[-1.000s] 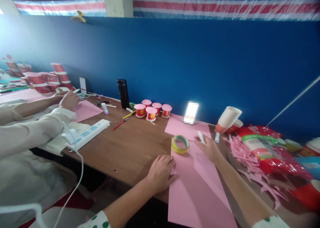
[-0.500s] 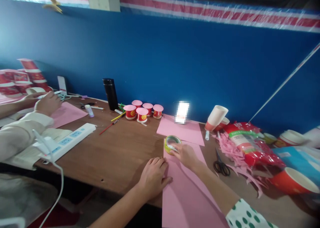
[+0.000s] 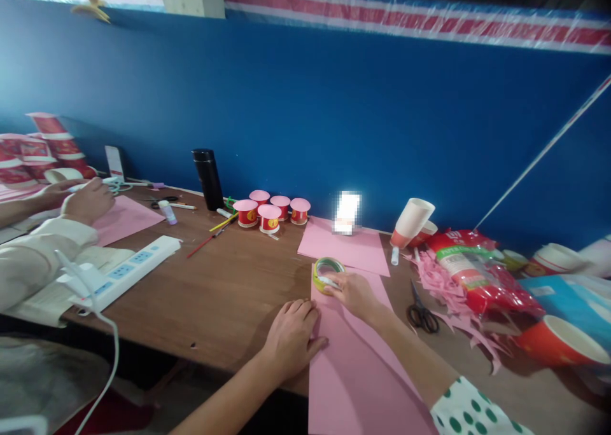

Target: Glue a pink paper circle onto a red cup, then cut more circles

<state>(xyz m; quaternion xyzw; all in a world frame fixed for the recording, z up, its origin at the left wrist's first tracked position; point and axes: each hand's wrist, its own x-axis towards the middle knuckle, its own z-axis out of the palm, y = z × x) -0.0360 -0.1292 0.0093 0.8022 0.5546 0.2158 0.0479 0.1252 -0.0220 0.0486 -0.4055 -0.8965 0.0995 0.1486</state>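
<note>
A large sheet of pink paper (image 3: 353, 365) lies in front of me, reaching past the table's near edge. My left hand (image 3: 292, 333) rests palm down over its left edge, fingers stretched out and thumb apart on the paper. On the sheet's far end sits a yellow-green roll of tape (image 3: 319, 287), lying flat. My right hand (image 3: 352, 293) is closed at the roll's right side, pinching a slim white pen (image 3: 329, 281) whose end is inside the ring. The pen's tip is too small to make out.
Black scissors (image 3: 420, 311), pink paper shreds and a red plastic bag (image 3: 468, 269) lie right. Several pink-topped red cups (image 3: 270, 220) and a black bottle (image 3: 207, 179) stand at the back. Left are a power strip (image 3: 131, 271) and another person's hands (image 3: 88, 200).
The whole view has shifted very slightly. Both my hands, the tape roll and the paper keep nearly the same places.
</note>
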